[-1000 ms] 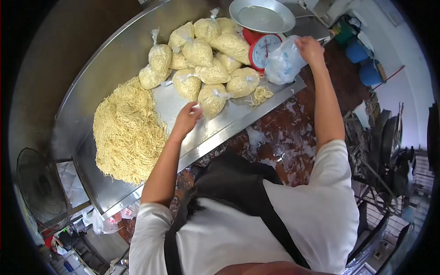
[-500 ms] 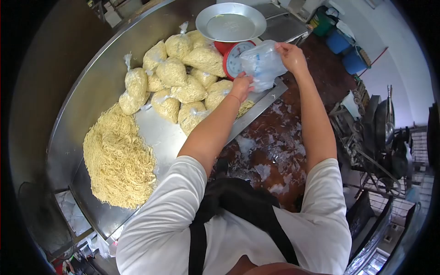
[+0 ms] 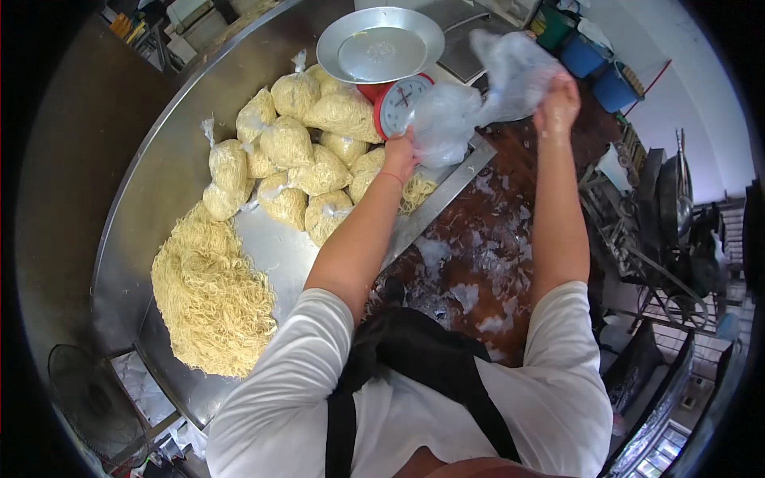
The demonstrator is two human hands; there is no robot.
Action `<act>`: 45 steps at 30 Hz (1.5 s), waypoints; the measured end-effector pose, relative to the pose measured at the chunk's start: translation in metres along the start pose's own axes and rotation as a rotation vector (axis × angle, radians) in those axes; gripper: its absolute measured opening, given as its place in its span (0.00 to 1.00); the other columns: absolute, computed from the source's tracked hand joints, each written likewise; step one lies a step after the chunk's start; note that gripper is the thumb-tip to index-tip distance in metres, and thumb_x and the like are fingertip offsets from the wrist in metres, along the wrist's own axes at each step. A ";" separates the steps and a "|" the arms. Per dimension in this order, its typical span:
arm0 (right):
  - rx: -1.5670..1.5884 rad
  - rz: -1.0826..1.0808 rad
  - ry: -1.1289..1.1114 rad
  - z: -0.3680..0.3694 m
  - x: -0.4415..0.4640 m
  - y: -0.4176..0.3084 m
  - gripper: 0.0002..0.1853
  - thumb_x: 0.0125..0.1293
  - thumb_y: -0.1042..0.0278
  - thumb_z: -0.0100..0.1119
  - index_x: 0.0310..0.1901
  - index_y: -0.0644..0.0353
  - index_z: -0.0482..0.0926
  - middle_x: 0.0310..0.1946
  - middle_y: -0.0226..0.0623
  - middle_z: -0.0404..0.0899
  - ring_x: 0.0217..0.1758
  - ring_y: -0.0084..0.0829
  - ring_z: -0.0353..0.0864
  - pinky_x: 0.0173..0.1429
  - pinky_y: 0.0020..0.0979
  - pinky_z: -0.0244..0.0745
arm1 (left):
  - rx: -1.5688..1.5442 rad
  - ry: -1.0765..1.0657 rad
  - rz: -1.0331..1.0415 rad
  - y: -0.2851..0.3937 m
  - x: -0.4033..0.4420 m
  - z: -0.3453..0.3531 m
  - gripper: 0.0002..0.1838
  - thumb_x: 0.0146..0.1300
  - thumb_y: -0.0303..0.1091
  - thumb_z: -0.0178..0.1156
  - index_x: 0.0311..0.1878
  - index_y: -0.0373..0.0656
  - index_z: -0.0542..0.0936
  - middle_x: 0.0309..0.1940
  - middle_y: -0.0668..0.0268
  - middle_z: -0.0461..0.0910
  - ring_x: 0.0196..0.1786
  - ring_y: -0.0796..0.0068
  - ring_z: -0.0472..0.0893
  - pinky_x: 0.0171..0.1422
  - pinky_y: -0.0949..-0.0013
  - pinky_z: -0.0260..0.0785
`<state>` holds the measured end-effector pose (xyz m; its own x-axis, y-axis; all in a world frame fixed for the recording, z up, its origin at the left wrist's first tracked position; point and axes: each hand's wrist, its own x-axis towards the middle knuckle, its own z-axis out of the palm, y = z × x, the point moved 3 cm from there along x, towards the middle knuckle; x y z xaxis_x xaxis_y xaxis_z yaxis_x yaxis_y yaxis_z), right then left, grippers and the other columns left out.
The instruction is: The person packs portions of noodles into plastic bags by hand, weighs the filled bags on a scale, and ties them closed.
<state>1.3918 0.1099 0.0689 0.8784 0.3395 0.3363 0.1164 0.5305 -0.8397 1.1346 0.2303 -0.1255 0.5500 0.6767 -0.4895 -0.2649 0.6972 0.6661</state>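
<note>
My right hand (image 3: 557,103) is closed on a clear plastic bag (image 3: 514,76), which is blurred and spread out to its left. My left hand (image 3: 401,154) grips the edge of more clear plastic (image 3: 445,123) in front of the red scale (image 3: 402,102). Whether the two pieces of plastic are separate I cannot tell. A round metal pan (image 3: 380,46) rests on top of the scale. Left of my left hand lie several tied bags of noodles (image 3: 287,143), and a large loose heap of noodles (image 3: 211,295) sits nearer on the metal table (image 3: 267,233).
A few loose noodles (image 3: 417,191) lie by the table's front edge (image 3: 446,191). Blue buckets (image 3: 613,88) stand at the upper right. Dark pans and a metal rack (image 3: 677,215) are at the right. A fan (image 3: 92,398) is at the lower left. The brown floor is wet.
My left hand has moved from near the noodle bags to the plastic by the scale. My right hand has pulled plastic out to the right, and the plastic has spread. The view has shifted.
</note>
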 end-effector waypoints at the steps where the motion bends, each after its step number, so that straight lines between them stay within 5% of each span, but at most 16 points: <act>1: 0.115 -0.031 -0.040 0.004 -0.001 -0.027 0.10 0.75 0.62 0.54 0.46 0.61 0.75 0.42 0.38 0.82 0.40 0.31 0.82 0.44 0.35 0.83 | 0.220 0.134 -0.030 0.000 -0.006 -0.002 0.26 0.67 0.36 0.60 0.63 0.30 0.68 0.49 0.51 0.79 0.54 0.53 0.78 0.67 0.51 0.67; 4: -0.110 0.197 -0.418 -0.012 -0.011 -0.075 0.19 0.72 0.62 0.58 0.60 0.59 0.72 0.50 0.41 0.81 0.48 0.39 0.84 0.51 0.42 0.81 | 1.044 0.151 0.632 0.004 0.030 -0.019 0.35 0.60 0.35 0.64 0.67 0.28 0.64 0.56 0.43 0.74 0.61 0.48 0.74 0.70 0.53 0.64; 6: -0.785 0.108 -0.731 -0.018 -0.032 -0.077 0.28 0.68 0.59 0.62 0.67 0.56 0.68 0.53 0.41 0.80 0.50 0.37 0.83 0.56 0.39 0.78 | 0.926 0.077 0.868 0.039 -0.015 0.004 0.40 0.56 0.34 0.67 0.68 0.28 0.62 0.62 0.39 0.68 0.66 0.45 0.69 0.72 0.54 0.61; 7: -0.984 0.176 -0.829 -0.027 -0.052 -0.065 0.38 0.61 0.59 0.69 0.71 0.55 0.65 0.43 0.40 0.86 0.45 0.30 0.85 0.56 0.31 0.76 | 0.860 0.045 0.985 0.059 -0.044 0.020 0.42 0.54 0.34 0.69 0.69 0.27 0.61 0.65 0.36 0.65 0.68 0.44 0.67 0.73 0.55 0.59; 10: -1.055 0.286 -0.798 -0.027 -0.085 -0.005 0.54 0.52 0.59 0.76 0.77 0.54 0.52 0.50 0.52 0.81 0.50 0.33 0.81 0.54 0.34 0.76 | 0.991 -0.165 0.999 0.058 -0.057 0.044 0.49 0.50 0.33 0.74 0.71 0.30 0.57 0.70 0.44 0.60 0.72 0.53 0.64 0.74 0.60 0.59; 13: -0.569 0.466 -0.867 0.009 -0.108 0.047 0.53 0.46 0.70 0.78 0.74 0.55 0.58 0.52 0.41 0.79 0.52 0.30 0.78 0.56 0.35 0.76 | 0.920 -0.162 0.940 0.048 -0.039 0.055 0.49 0.48 0.37 0.75 0.70 0.32 0.60 0.65 0.39 0.65 0.71 0.45 0.64 0.75 0.55 0.56; 16: -0.660 0.332 -0.966 0.007 -0.111 0.116 0.47 0.45 0.74 0.78 0.69 0.57 0.65 0.53 0.37 0.79 0.53 0.30 0.78 0.57 0.35 0.76 | 1.066 -0.368 0.899 0.030 -0.012 0.043 0.50 0.48 0.38 0.76 0.71 0.35 0.59 0.63 0.43 0.68 0.69 0.48 0.67 0.74 0.56 0.58; 19: -0.654 0.350 -0.892 -0.004 -0.125 0.137 0.37 0.50 0.72 0.75 0.63 0.62 0.69 0.55 0.39 0.80 0.57 0.31 0.78 0.62 0.34 0.73 | 0.935 -0.315 0.717 0.007 0.000 0.029 0.48 0.49 0.37 0.76 0.71 0.37 0.59 0.63 0.43 0.69 0.66 0.47 0.69 0.73 0.55 0.60; 22: -0.827 0.388 -0.780 -0.022 -0.136 0.162 0.44 0.44 0.71 0.78 0.66 0.59 0.67 0.56 0.44 0.79 0.58 0.38 0.80 0.59 0.38 0.75 | 0.889 -0.163 0.756 -0.012 -0.009 0.021 0.45 0.51 0.34 0.74 0.69 0.32 0.60 0.62 0.41 0.69 0.66 0.44 0.70 0.73 0.54 0.61; 27: -0.969 0.216 -0.666 -0.048 -0.157 0.158 0.40 0.56 0.66 0.73 0.68 0.65 0.64 0.55 0.47 0.80 0.57 0.39 0.80 0.62 0.37 0.72 | 1.121 0.017 0.618 -0.061 0.003 -0.017 0.41 0.55 0.33 0.70 0.68 0.31 0.61 0.60 0.44 0.72 0.64 0.49 0.73 0.69 0.57 0.64; 31: -1.337 0.392 -0.463 -0.046 -0.169 0.076 0.30 0.65 0.61 0.65 0.66 0.63 0.68 0.50 0.57 0.80 0.51 0.49 0.81 0.54 0.38 0.75 | 1.045 -0.038 0.414 -0.060 -0.055 -0.035 0.38 0.61 0.33 0.66 0.71 0.38 0.60 0.60 0.48 0.74 0.63 0.55 0.75 0.65 0.60 0.67; 33: -1.161 0.259 -0.439 -0.100 -0.174 0.084 0.26 0.70 0.59 0.60 0.64 0.65 0.70 0.49 0.54 0.81 0.50 0.45 0.82 0.54 0.37 0.75 | 0.876 -0.156 0.208 -0.054 -0.104 -0.057 0.43 0.61 0.37 0.66 0.74 0.36 0.55 0.64 0.44 0.69 0.62 0.52 0.75 0.68 0.60 0.66; 36: -0.229 0.609 -0.169 -0.066 -0.217 0.044 0.19 0.75 0.57 0.53 0.53 0.67 0.77 0.44 0.39 0.83 0.45 0.33 0.82 0.51 0.32 0.77 | 0.605 -0.263 0.064 -0.061 -0.152 -0.097 0.46 0.61 0.41 0.67 0.77 0.41 0.53 0.69 0.47 0.66 0.62 0.55 0.76 0.68 0.59 0.65; 40: 0.100 0.824 -0.175 0.032 -0.274 -0.009 0.17 0.75 0.57 0.55 0.49 0.66 0.78 0.41 0.33 0.81 0.44 0.27 0.80 0.51 0.30 0.76 | 0.335 -0.320 -0.019 -0.013 -0.217 -0.108 0.45 0.63 0.42 0.67 0.78 0.46 0.53 0.70 0.53 0.65 0.58 0.62 0.78 0.65 0.59 0.68; 43: -0.064 0.761 -0.413 0.068 -0.327 0.006 0.15 0.74 0.57 0.54 0.48 0.62 0.79 0.38 0.32 0.81 0.42 0.26 0.81 0.47 0.30 0.77 | 0.140 -0.391 0.035 0.036 -0.266 -0.119 0.34 0.68 0.41 0.64 0.72 0.44 0.63 0.57 0.63 0.73 0.53 0.71 0.77 0.61 0.63 0.72; 45: 0.199 0.751 -0.624 0.106 -0.371 -0.011 0.11 0.74 0.60 0.55 0.45 0.59 0.78 0.34 0.29 0.79 0.35 0.24 0.79 0.39 0.27 0.76 | 0.261 -0.352 0.139 0.073 -0.313 -0.139 0.21 0.70 0.40 0.61 0.61 0.41 0.73 0.41 0.69 0.78 0.43 0.75 0.80 0.53 0.68 0.75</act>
<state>1.0157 0.0611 -0.0013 0.2846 0.9578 -0.0413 -0.4996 0.1114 -0.8590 0.8332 0.1024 -0.0022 0.7708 0.6065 -0.1951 -0.1711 0.4921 0.8536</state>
